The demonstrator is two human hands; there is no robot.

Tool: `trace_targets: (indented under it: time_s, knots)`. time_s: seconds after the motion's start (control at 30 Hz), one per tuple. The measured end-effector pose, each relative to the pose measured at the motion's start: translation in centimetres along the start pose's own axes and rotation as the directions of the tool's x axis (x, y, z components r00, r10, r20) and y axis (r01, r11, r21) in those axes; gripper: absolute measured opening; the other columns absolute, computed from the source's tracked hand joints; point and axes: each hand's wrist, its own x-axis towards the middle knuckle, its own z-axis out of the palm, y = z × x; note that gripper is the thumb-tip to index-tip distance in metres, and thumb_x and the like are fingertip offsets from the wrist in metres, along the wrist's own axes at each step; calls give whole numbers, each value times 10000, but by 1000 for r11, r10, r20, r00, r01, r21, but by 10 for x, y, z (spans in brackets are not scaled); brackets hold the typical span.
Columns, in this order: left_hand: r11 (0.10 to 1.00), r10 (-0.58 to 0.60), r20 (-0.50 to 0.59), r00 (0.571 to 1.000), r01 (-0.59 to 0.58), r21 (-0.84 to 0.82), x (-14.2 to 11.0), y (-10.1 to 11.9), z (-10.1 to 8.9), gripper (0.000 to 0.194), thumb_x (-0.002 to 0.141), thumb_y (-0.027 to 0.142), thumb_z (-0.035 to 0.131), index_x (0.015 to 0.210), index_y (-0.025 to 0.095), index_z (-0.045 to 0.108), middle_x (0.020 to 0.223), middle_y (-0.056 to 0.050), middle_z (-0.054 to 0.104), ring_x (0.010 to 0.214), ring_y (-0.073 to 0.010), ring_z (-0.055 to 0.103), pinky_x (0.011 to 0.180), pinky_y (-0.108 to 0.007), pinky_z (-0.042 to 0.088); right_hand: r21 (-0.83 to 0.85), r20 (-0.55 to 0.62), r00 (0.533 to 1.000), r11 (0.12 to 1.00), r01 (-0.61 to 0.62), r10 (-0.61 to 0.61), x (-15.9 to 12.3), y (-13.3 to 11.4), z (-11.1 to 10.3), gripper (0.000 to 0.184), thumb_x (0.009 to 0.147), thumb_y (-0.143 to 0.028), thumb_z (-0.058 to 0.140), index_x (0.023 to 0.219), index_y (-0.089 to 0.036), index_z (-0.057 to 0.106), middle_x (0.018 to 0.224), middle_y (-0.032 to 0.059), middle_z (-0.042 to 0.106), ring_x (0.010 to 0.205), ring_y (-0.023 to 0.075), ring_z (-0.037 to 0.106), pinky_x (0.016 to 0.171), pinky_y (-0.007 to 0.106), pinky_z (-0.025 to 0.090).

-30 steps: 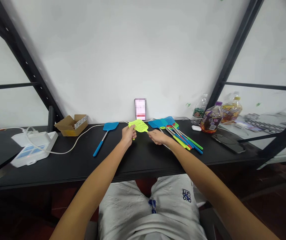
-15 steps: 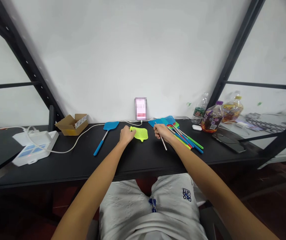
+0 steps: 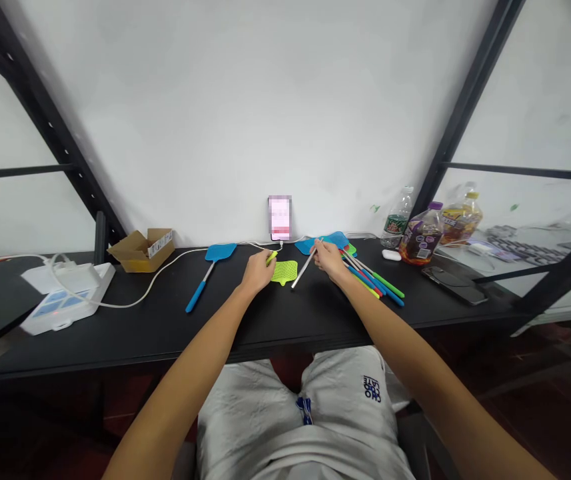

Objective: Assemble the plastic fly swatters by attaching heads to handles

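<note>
We now have the yellow-green swatter in two parts. A second ago it was one piece stretched between both hands; half a second ago its head already lay flat on the counter [image 3: 130, 320] with the bare rod off to the right.

Our left hand [image 3: 256, 272] is pinched shut on the short yellow-green grip [image 3: 272, 257], which pokes out just beyond its fingertips. The yellow-green mesh head [image 3: 285, 271] lies flat on the counter, just right of that hand and apart from the rod.

Our right hand [image 3: 329, 261] is closed on the upper end of the silver rod [image 3: 302, 271], whose free end has swung from pointing down toward us to slanting toward our left hand, ending close beside the mesh head.

The bundle of coloured swatters [image 3: 365, 273] lies just right of our right hand, and a single blue swatter [image 3: 210, 275] lies well left of our left hand.
</note>
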Motion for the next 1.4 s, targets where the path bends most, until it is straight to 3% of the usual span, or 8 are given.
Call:
trace_targets:
  time_s: [0.23,0.57,0.73,0.97,1.13,1.27,1.33,1.4]
  knots:
    - [994,107,79,991,-104,-40,-1,1,0,249,899,310,489,1010,201,683,964,-63,706,872,-206,623,754,-280,437,194,-230,973,980,36,9,5,-4,-10,389,937,-513,424,748,-188,522,507,-21,487,402,95,444,352,198,310]
    - [989,115,160,980,-98,-106,-3,10,-4,314,907,330,481,1122,225,685,1091,-55,696,1016,-209,612,916,-285,442,159,-210,976,987,-14,48,7,-2,-9,410,940,-549,382,780,-194,509,570,-4,526,434,89,480,360,186,329]
    - [971,208,155,966,-185,-150,-4,10,-5,290,901,328,496,1069,217,706,1021,-55,705,946,-201,623,883,-274,443,171,-204,978,985,-17,52,9,0,-10,406,937,-552,395,780,-193,502,560,-8,522,422,85,481,351,178,314]
    - [963,239,152,959,-214,-165,-8,19,-7,304,929,324,436,1037,193,687,1000,-51,701,912,-185,618,823,-253,437,234,35,999,972,-23,15,-3,-5,3,355,946,-471,445,834,-150,546,622,54,631,484,124,593,369,190,374]
    - [978,198,171,965,-181,-107,-9,22,-8,283,928,317,435,968,181,679,943,-64,695,884,-189,616,795,-259,434,213,253,967,973,-85,29,-10,-6,9,383,948,-485,431,920,-133,579,762,99,698,506,117,607,392,187,383]
    - [986,165,120,979,-159,-55,-8,21,-6,241,922,316,449,972,198,653,952,-67,689,899,-198,615,777,-266,427,54,278,961,998,-18,2,-7,2,10,414,921,-530,458,990,-144,592,847,103,706,581,122,623,437,189,399]
    - [995,104,70,992,-103,-14,-7,20,-4,227,928,327,445,978,204,629,964,-72,684,906,-203,618,768,-271,424,-152,235,970,983,101,-63,-6,9,13,429,890,-550,504,964,-142,613,892,108,699,716,150,649,553,216,468]
    - [1000,9,32,999,-10,28,-6,18,-3,240,940,355,426,980,200,605,966,-86,680,909,-213,623,755,-278,421,-385,215,965,895,226,-151,-6,15,18,474,841,-576,567,999,-134,634,997,128,683,889,194,648,751,281,504]
